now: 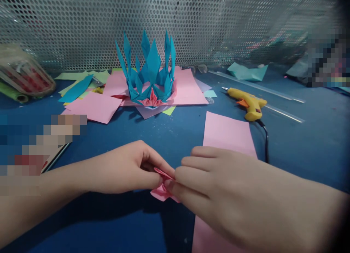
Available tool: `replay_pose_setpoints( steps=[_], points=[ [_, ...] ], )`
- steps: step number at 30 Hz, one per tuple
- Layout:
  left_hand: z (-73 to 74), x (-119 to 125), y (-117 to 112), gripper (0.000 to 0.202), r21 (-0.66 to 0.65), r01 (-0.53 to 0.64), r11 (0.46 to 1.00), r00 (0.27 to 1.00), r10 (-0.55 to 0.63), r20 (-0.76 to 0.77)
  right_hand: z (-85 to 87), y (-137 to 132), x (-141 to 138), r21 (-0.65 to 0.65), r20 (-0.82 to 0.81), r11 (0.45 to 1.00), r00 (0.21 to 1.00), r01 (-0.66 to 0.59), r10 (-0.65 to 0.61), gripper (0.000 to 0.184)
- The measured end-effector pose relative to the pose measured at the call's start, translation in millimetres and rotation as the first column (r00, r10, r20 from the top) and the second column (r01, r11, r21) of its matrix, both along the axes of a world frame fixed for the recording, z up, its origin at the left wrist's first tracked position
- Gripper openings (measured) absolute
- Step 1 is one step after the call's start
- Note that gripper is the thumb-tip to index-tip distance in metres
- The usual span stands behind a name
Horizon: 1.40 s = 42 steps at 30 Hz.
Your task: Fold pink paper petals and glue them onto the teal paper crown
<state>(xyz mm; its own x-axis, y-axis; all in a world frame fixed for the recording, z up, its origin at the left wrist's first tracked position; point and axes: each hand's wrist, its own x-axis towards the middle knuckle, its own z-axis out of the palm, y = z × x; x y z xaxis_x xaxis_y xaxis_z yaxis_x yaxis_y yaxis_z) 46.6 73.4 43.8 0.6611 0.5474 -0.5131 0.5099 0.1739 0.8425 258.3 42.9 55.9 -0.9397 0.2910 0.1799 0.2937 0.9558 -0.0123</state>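
Note:
My left hand (128, 169) and my right hand (218, 187) meet low in the middle of the view, both pinching a small folded pink paper piece (161, 192) between fingers and thumbs. The piece sits just above the blue table (164, 132). Under my right hand lies a long pink paper strip (228, 132) that runs away from me. Further back stands a blue spiky origami flower (149, 72) with a pink centre, resting on pink sheets (188, 88).
A yellow glue gun (250, 103) with a black cord lies at the right, beside clear glue sticks (284, 114). Loose pink, green and blue paper sheets (93, 105) lie at the back left. A perforated metal screen (191, 23) closes the far side.

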Motion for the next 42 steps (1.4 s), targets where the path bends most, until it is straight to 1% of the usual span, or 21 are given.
replay_pose_setpoints(
  steps=[3, 4, 5, 8, 10, 12, 14, 16, 19, 22, 24, 27, 31, 33, 36, 39, 42],
  points=[
    [0.4, 0, 1, 0.032, 0.029, -0.001, 1.0, 1.0, 0.002, -0.03, -1.1, -4, 2, -0.022, 0.007, 0.999, 0.999, 0.046, -0.046, 0.005],
    [0.9, 0, 1, 0.03, 0.034, -0.018, 0.999, 0.999, 0.019, -0.025, -0.9, -4, 3, -0.015, 0.0, 0.998, 0.998, 0.063, -0.063, 0.003],
    [1.5, 0, 2, 0.027, 0.038, -0.04, 0.998, 0.999, 0.041, -0.015, -0.5, -5, 4, -0.007, -0.006, 0.997, 0.997, 0.078, -0.078, 0.005],
    [3.1, 1, 2, 0.021, 0.019, -0.077, 0.997, 0.997, 0.077, 0.025, 1.1, -4, 3, 0.02, -0.021, 0.998, 0.998, 0.065, -0.064, 0.007],
    [3.5, 2, 1, 0.021, -0.006, -0.082, 0.997, 0.996, 0.083, 0.038, 1.8, -2, 1, 0.018, -0.018, 0.999, 0.999, 0.032, -0.031, 0.008],
    [3.9, 2, 1, 0.024, -0.036, -0.113, 0.993, 0.992, 0.115, 0.058, 1.7, 1, -1, 0.036, -0.033, 0.999, 0.999, 0.017, -0.016, 0.017],
    [4.4, 3, 1, 0.027, -0.074, -0.164, 0.984, 0.981, 0.171, 0.095, 0.7, 5, -3, 0.065, -0.063, 0.998, 0.998, 0.004, 0.0, 0.026],
    [5.0, 4, 1, 0.028, -0.114, -0.21, 0.971, 0.963, 0.226, 0.144, -0.7, 8, -3, 0.084, -0.081, 0.996, 0.997, -0.004, 0.011, 0.032],
    [4.2, 4, 3, 0.03, -0.193, -0.224, 0.955, 0.947, 0.26, 0.188, -1.6, 14, -2, 0.09, -0.068, 0.996, 0.998, -0.005, 0.011, 0.037],
    [-0.2, 3, 5, 0.034, -0.252, -0.22, 0.942, 0.934, 0.278, 0.225, -1.1, 22, 2, 0.131, -0.077, 0.991, 0.997, 0.014, -0.004, 0.042],
    [-4.4, 2, 5, 0.03, -0.246, -0.243, 0.938, 0.915, 0.306, 0.263, -1.8, 28, 4, 0.179, -0.112, 0.982, 0.993, 0.062, -0.042, 0.04],
    [-8.7, 2, 1, 0.023, -0.216, -0.319, 0.923, 0.881, 0.373, 0.292, -6.8, 34, 6, 0.237, -0.182, 0.954, 0.973, 0.185, -0.143, 0.033],
    [-8.4, 11, -10, 0.024, -0.063, -0.396, 0.916, 0.871, 0.397, 0.289, -19.3, 36, 3, 0.244, -0.281, 0.912, 0.924, 0.33, -0.259, 0.03],
    [-8.2, 16, -14, 0.024, -0.049, -0.444, 0.895, 0.839, 0.434, 0.329, -26.1, 34, 0, 0.233, -0.319, 0.895, 0.899, 0.38, -0.299, 0.032],
    [-11.0, 20, -19, 0.02, -0.061, -0.503, 0.862, 0.791, 0.488, 0.37, -34.2, 29, -4, 0.231, -0.366, 0.877, 0.873, 0.421, -0.322, 0.036],
    [-15.4, 20, -21, 0.019, -0.024, -0.537, 0.844, 0.779, 0.506, 0.371, -38.4, 24, -7, 0.232, -0.383, 0.872, 0.864, 0.432, -0.326, 0.039],
    [-18.1, 20, -22, 0.018, 0.012, -0.562, 0.827, 0.768, 0.517, 0.377, -39.6, 20, -8, 0.24, -0.389, 0.869, 0.863, 0.433, -0.323, 0.038]
  ],
)
